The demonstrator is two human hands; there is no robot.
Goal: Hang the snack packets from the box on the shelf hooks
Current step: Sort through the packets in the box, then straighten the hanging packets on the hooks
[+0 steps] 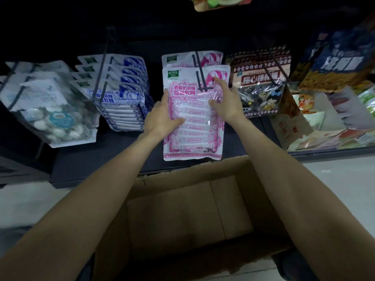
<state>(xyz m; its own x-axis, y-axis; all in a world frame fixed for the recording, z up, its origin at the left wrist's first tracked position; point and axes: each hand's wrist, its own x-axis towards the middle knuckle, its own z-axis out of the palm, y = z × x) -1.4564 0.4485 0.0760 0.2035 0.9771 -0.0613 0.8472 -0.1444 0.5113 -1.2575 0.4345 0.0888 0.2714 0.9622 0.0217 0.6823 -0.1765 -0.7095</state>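
Pink-and-white plastic snack packet [192,122] hangs upright on the dark metal hook [199,82], long axis vertical; left hand [162,116] and right hand [225,102] press it flat, each grip open-fingered.

pink packet [192,126]: hung upright on a hook [200,82] at 12 o'clock of the box, pink-and-white, filled with candy sticks; a matching packet [205,57] is hung behind it.
box [182,216]: brown cardboard, opened, nothing seen inside.
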